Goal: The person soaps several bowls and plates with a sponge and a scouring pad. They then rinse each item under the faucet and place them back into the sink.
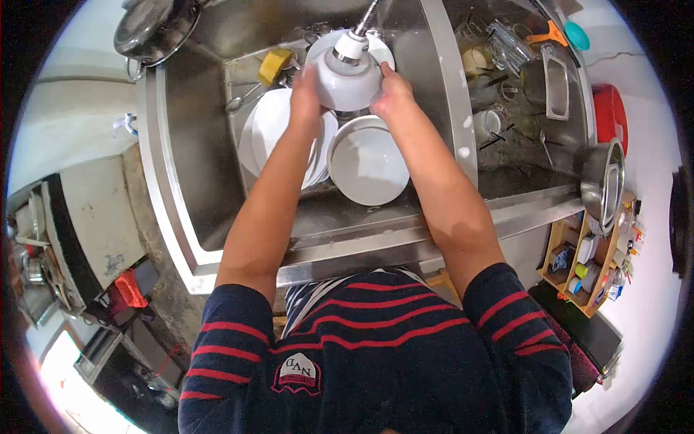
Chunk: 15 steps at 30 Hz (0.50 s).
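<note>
My left hand and my right hand hold a white bowl between them from either side, over the sink basin. The faucet head hangs directly above it and hides part of it. Behind the held bowl a white plate partly shows. Just below my hands sits a second, larger white bowl in the basin. Several white plates lie in a pile to its left, partly covered by my left forearm. A yellow sponge and a spoon are near my left hand.
A metal divider separates the right basin, which holds drinking glasses, black straws and a steel container. A dark pot stands at the upper left rim. A steel pan and red basin are at right.
</note>
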{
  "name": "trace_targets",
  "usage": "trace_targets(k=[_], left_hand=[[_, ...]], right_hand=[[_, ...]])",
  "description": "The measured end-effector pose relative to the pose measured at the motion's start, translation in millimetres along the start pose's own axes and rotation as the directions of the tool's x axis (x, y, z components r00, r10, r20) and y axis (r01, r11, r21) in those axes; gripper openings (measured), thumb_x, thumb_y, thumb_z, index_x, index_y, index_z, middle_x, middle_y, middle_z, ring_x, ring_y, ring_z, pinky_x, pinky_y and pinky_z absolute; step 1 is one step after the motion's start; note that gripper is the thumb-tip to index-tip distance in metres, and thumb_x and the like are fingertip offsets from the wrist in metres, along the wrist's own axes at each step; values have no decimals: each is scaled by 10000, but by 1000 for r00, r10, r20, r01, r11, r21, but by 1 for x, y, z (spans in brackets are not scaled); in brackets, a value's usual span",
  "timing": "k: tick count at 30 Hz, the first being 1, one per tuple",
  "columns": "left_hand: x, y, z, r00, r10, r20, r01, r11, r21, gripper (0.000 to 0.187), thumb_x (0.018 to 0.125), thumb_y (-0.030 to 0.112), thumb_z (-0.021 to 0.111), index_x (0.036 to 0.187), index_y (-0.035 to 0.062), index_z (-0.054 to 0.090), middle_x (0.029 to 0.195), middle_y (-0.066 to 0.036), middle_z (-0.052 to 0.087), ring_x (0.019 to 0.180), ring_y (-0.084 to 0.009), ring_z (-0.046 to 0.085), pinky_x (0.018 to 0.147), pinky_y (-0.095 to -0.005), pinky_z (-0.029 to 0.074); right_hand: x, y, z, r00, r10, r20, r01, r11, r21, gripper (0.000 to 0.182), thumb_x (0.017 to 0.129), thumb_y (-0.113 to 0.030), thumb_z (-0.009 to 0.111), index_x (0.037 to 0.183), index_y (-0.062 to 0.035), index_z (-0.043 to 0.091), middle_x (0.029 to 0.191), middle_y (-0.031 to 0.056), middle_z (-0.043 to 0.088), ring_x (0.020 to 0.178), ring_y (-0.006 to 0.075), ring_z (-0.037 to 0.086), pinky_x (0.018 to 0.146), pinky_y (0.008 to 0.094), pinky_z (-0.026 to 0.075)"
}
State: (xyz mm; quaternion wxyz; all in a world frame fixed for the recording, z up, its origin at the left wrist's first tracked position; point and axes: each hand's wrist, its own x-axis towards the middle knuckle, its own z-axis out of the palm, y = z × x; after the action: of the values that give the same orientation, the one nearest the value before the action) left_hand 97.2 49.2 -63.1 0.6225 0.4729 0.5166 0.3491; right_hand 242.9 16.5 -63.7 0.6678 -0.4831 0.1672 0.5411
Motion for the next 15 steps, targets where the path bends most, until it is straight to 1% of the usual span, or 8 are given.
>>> trace_targets(k=[1, 2, 4, 5, 7, 11, 13, 15], left_hand=[[0, 8, -6, 984, -157, 82, 175, 927, -331, 551, 968, 377, 433, 1371, 5, 383, 1374, -179, 461, 1246, -324, 471, 1067, -446, 329], [0, 12, -11, 940, -270, 209, 342, 719, -606, 520, 973, 382, 422, 1341, 15, 430, 1359, -167, 481, 1225, -312, 495, 1062, -446, 338], [1, 14, -17, 916, -330, 227, 397, 673, -624, 477, 976, 380, 414, 1291, 29, 485, 1325, -156, 517, 1217, -311, 500, 1069, -456, 333], [-1, 13, -18, 928, -315, 198, 364, 658, -659, 468, 977, 370, 411, 1283, 26, 492, 1308, -157, 532, 1212, -313, 504, 1067, -460, 336], [-5, 17, -19, 939, -299, 167, 328, 643, -692, 459, 978, 359, 408, 1276, 22, 499, 1290, -158, 547, 1207, -315, 508, 1065, -465, 339], [-5, 16, -28, 924, -346, 162, 361, 651, -668, 407, 969, 304, 413, 1258, 36, 515, 1266, -140, 568, 1156, -308, 547, 1015, -463, 393], [1, 1, -34, 912, -364, 191, 391, 625, -676, 407, 961, 308, 427, 1250, 37, 520, 1263, -143, 572, 1146, -302, 557, 1007, -458, 402], [10, -15, -35, 917, -355, 179, 396, 766, -506, 438, 935, 337, 477, 1244, 29, 517, 1213, -145, 582, 1076, -281, 573, 927, -445, 441]], right_hand=[[0, 2, 1, 1000, -1, 17, 2, 1000, -27, 354, 961, -236, 530, 1232, -8, 521, 1274, 160, 526, 1081, 305, 566, 911, 473, 464], [0, 3, 2, 1000, 2, 19, -1, 1000, -24, 354, 961, -236, 530, 1232, -8, 521, 1274, 160, 526, 1081, 305, 566, 911, 473, 464], [-9, 1, 10, 999, -41, -2, 40, 979, -202, 376, 939, -197, 557, 1252, 5, 508, 1271, 177, 522, 1085, 321, 562, 900, 500, 467], [-5, 3, 9, 999, -40, -2, 38, 979, -201, 376, 939, -197, 557, 1252, 5, 508, 1271, 177, 522, 1085, 321, 562, 900, 500, 467], [4, 7, 6, 994, -80, 68, 100, 916, -389, 404, 915, -156, 573, 1270, 19, 491, 1274, 188, 516, 1085, 328, 559, 891, 507, 470], [3, 3, 3, 991, 35, 129, 1, 964, -266, 406, 905, -121, 566, 1280, 13, 489, 1244, 189, 536, 1087, 331, 559, 905, 512, 468], [-6, -6, 2, 952, 195, 238, -135, 960, -246, 371, 910, -106, 550, 1261, 2, 500, 1204, 186, 559, 1089, 337, 566, 908, 524, 477], [-3, -8, 1, 959, 158, 235, -111, 973, -201, 345, 917, -105, 543, 1241, 6, 504, 1192, 186, 565, 1078, 340, 577, 896, 531, 489]])
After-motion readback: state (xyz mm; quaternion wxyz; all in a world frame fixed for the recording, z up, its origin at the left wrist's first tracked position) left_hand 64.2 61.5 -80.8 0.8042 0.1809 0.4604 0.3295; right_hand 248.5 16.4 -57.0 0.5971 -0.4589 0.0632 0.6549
